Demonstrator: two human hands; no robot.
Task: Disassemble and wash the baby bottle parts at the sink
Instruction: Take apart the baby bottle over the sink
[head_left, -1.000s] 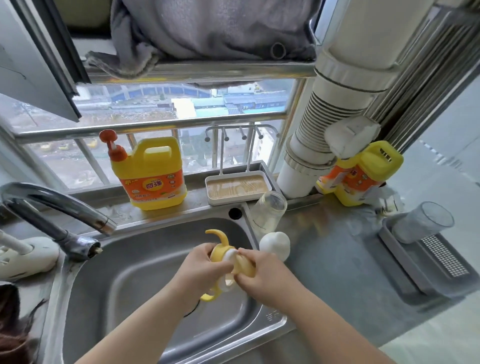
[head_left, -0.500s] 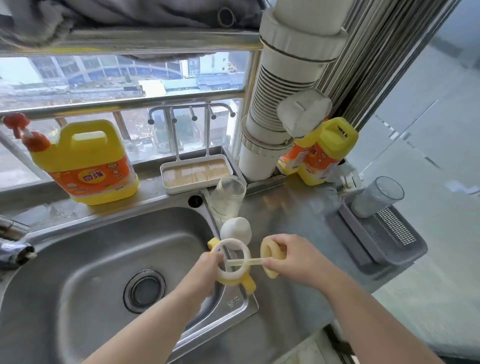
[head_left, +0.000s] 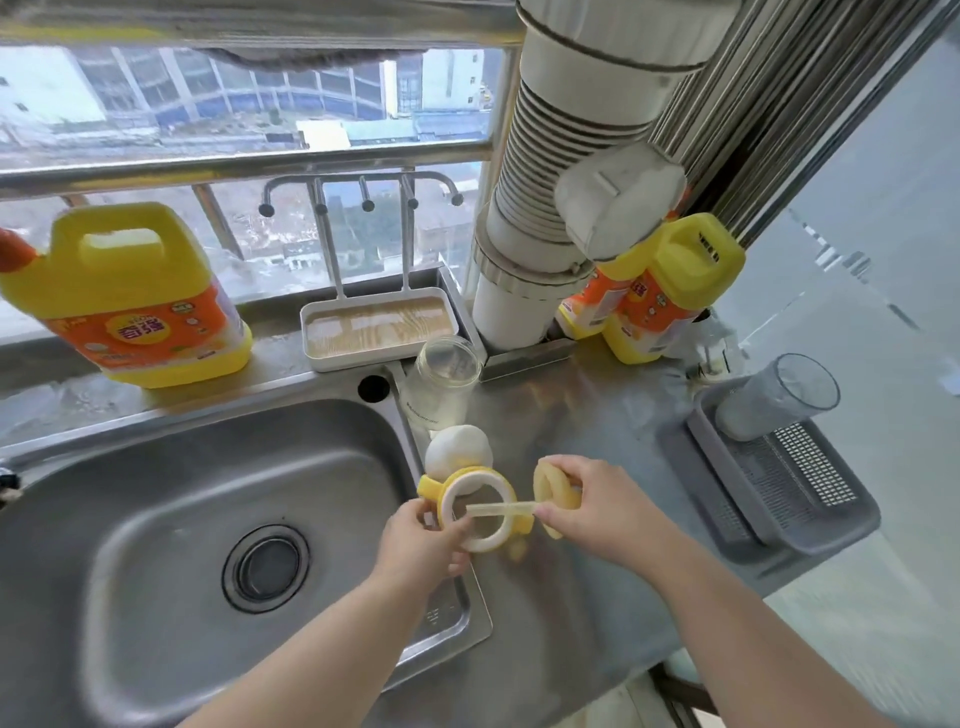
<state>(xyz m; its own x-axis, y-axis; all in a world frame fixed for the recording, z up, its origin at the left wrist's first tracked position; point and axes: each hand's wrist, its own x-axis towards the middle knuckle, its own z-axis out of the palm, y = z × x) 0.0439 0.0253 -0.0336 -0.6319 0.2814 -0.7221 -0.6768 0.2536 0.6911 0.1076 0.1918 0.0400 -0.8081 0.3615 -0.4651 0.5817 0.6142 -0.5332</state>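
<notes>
My left hand (head_left: 423, 540) grips the yellow and white collar ring with handles (head_left: 480, 512) over the sink's right rim. My right hand (head_left: 597, 512) pinches the pale silicone nipple (head_left: 556, 491), whose thin straw (head_left: 501, 509) still reaches across the ring's opening. Just behind them, the white bottle cap (head_left: 457, 454) sits on the steel counter. Further back, next to the sink corner, the clear bottle body (head_left: 441, 382) stands open-topped. The steel sink (head_left: 156, 519) with its drain (head_left: 265, 569) lies to the left.
A yellow detergent jug (head_left: 130, 301) stands on the sill at left, a second one (head_left: 665, 296) at right behind a white pipe (head_left: 561, 197). A white tray rack (head_left: 379, 327) sits behind the sink. A grey draining basket (head_left: 779, 467) holds a clear cup (head_left: 774, 400).
The nipple with its straw has come out of the collar ring, my right hand drawing it to the right. My view has swung right and down, away from the tap.
</notes>
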